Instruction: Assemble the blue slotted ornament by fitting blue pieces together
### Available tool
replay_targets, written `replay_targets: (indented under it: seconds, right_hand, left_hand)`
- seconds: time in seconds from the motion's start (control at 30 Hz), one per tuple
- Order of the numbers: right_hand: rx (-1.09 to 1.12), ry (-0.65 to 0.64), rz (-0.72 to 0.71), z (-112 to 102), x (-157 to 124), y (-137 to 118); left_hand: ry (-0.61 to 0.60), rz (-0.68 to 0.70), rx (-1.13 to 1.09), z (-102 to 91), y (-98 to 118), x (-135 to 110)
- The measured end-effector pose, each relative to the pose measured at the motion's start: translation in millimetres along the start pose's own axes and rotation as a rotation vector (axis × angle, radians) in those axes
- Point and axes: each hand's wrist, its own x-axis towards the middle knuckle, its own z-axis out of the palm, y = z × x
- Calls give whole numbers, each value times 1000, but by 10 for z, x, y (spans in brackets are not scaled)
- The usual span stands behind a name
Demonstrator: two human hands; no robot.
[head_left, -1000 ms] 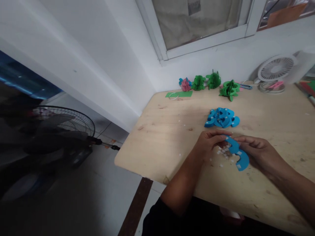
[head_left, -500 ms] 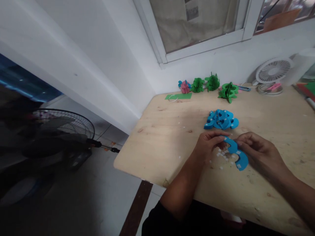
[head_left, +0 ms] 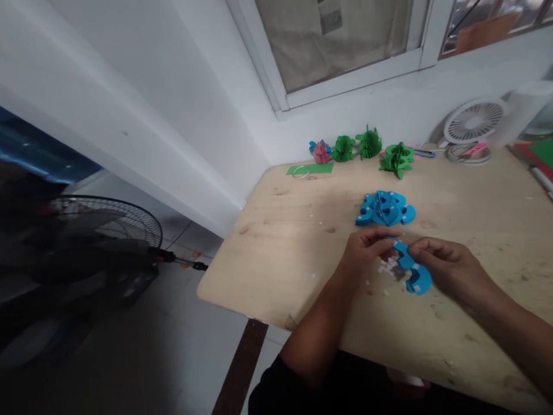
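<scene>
At the left edge of my view, off the table, a black floor fan (head_left: 108,230) stands on the grey floor. It has no part in this. Moving right, there's the pale wooden table (head_left: 276,230). Along its back edge a flat green foam sheet (head_left: 311,169) lies by a small pink-and-blue foam ornament (head_left: 320,151). Beside that stand three green folded foam ornaments (head_left: 368,144), which look finished to me.

Nearer in, a pile of blue foam pieces (head_left: 384,208) sits just behind my hands, stacked and fanned. I'd say it's only partly assembled, so the blue one is well short of the green ones.

Now my left hand (head_left: 363,253): the fingers are curled in, and thumb and forefinger are closed on the upper end of the blue curved foam piece (head_left: 412,272). Little white paper scraps (head_left: 387,267) lie scattered on the wood right under it.

The piece is an S of two arcs with white squares stuck on its face. Its long axis runs from the far left, at my left fingertips, down towards me and to the right. The lower arc hooks open to the left. I can't tell whether it touches the table or hangs just above it.

My right hand (head_left: 449,268) is bent over the middle of the piece, fingertips pinched on its edge, with the thumb hidden underneath. So this piece is not yet joined to the pile.

Far right at the back stands a white desk fan (head_left: 473,122).
</scene>
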Motion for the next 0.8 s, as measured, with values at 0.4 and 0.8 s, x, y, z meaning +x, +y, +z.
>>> replay_targets:
  seconds: [0.4,0.8]
  right_hand:
    - [107,149,-66,-37,34,33]
    - [-19,264,-180,57,-15,-67]
  left_hand:
    - [9,-45,-5,74,-103,-14]
    - [86,-121,78,184,-168,-43]
